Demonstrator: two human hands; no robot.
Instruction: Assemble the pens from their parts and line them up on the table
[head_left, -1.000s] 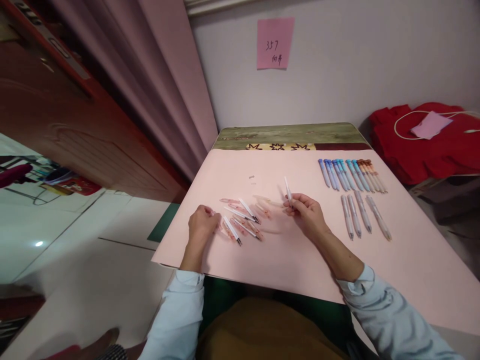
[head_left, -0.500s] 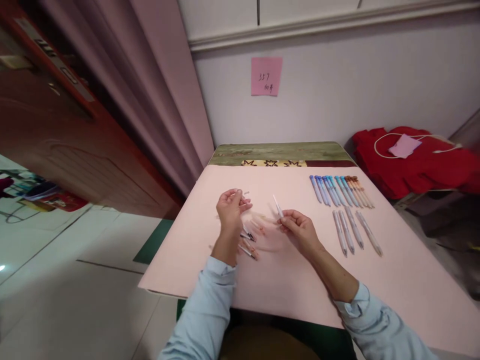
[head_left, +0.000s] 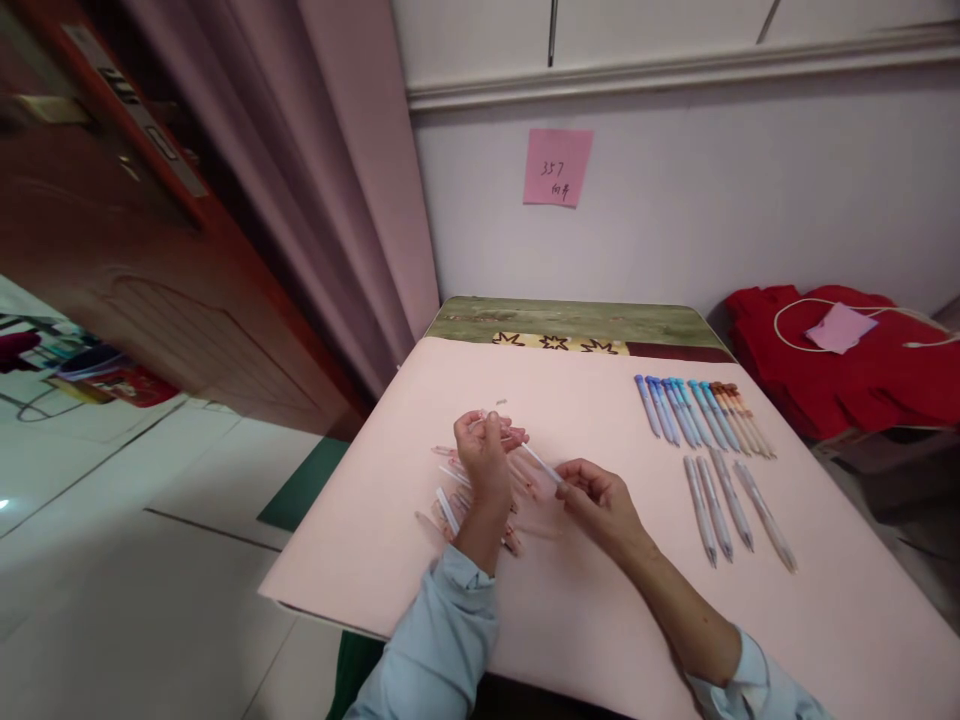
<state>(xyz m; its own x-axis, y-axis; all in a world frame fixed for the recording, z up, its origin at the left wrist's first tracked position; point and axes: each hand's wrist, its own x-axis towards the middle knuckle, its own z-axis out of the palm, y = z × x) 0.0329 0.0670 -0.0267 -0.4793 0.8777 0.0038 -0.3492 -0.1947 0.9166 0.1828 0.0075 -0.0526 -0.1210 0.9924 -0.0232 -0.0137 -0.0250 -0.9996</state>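
Between the two hands, just above the middle of the pink sheet [head_left: 600,620], a thin white refill [head_left: 540,463] is being held by its near end, and its far end is pointing up and to the left. The right hand [head_left: 600,500] is pinching it narrowly between thumb and fingertips. The left hand [head_left: 487,460] is hovering at the refill's free tip with its fingers bunched together; whether they are gripping some small piece is too fine to tell. A second ago this left hand was lying fisted on the sheet beside the loose pen parts [head_left: 448,505] while the refill was standing nearly upright in the right hand. Since then the left hand has been lifting and crossing toward the right one, and the refill has been tipping over to meet it, so both hands are now working on the one refill rather than apart. A tiny pale bit [head_left: 500,402] is lying on the sheet just beyond the left fingertips. The loose parts, white refills and pinkish barrels, are lying scattered under and around the left wrist. Farther right, a row of blue and orange pens [head_left: 701,412] is lying side by side, with four pale pens [head_left: 739,512] nearer. Beyond the sheet, the table [head_left: 570,320] is showing a green strip, a pink note [head_left: 557,167] is hanging on the wall, and a red cloth [head_left: 862,385] is lying at the right.
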